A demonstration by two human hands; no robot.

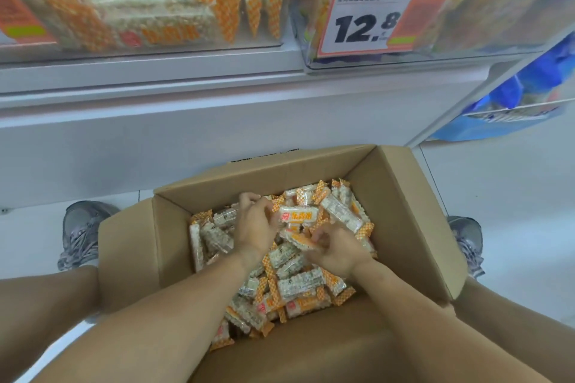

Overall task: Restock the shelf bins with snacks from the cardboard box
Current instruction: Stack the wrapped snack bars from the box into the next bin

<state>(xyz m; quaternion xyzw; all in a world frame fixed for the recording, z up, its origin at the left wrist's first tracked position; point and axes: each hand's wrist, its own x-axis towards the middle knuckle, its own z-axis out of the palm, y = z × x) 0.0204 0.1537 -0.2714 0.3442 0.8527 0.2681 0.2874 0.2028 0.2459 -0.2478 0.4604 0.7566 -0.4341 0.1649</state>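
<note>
Right now both my hands are down in the cardboard box (413, 214), gathering snack bars (298, 286): my left hand (255, 227) has its fingers curled round the end of one labelled bar (299, 216), and my right hand (337, 253) pinches another just below. I should bunch them lengthwise into one tight stack, squeeze gently, then lift straight to the clear bin (273, 40) up left.

Matt cardboard box (401, 211); glossy plastic snack wrappers (298, 284); clear plastic bins (466, 53).
</note>
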